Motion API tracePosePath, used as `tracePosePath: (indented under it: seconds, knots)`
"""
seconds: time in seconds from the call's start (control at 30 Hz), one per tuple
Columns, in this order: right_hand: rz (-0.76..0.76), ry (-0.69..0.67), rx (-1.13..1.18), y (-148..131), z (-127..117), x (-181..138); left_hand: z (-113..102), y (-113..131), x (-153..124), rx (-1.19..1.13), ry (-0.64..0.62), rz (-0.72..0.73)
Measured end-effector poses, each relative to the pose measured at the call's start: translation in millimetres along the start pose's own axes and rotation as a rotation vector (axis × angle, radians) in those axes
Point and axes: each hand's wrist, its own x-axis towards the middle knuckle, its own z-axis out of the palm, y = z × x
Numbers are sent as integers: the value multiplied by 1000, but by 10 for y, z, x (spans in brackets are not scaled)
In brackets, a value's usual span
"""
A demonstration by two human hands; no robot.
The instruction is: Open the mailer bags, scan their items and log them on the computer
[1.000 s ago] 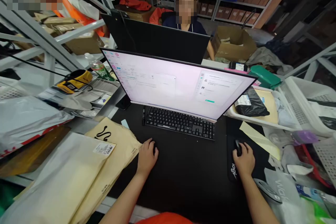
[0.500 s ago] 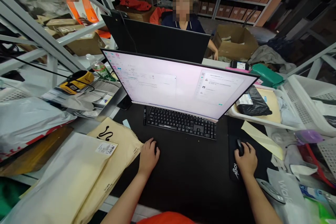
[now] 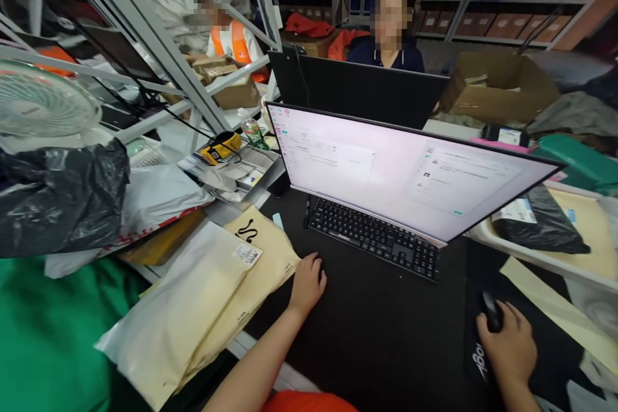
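My right hand is wrapped round a black computer mouse on a dark mouse pad. At the edge of the black desk mat, my left hand rests with loosely curled fingers, thumb apart and nothing visible held. It lies right beside a cream-coloured plastic mailer bag. Another pale mailer bag with a label overlaps that one. Between my hands and the screen is a black keyboard. The monitor is lit, showing open windows.
A white tray with a black parcel stands at the right. A yellow tape dispenser-like object and a green-labelled bottle are left of the monitor. A person sits behind a second monitor. A fan is far left.
The view has turned left, so the desk appears shifted right and the fan and green cloth come into sight. My right hand stays on the mouse; my left hand stays beside the mailer bag.
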Motion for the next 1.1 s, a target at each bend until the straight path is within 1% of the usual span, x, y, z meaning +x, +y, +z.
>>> tracePosePath:
  seconds: [0.07,0.2,0.4,0.63,0.87,1.1]
  knots:
    - [-28,-14,21,-16,-21,-1,1,11,-5,-17,-4,-18]
    - [-18,-12,25,-19,-45,-14,-7,26,-7,-58,-19,-27]
    - [-53,-66,38,-3,-33,-28,-23,31,-6,-43,-31,-35]
    - [-107,-38,65,-14,-42,-22,-38,34,-6,-52,-43,-42]
    - [-114,-59,102,-49,-82,-16,-48,51,-5,-55,-59,-61]
    - [-152,-29,97,-34,-66,-36,-60,59,-3,-70,-67,-66]
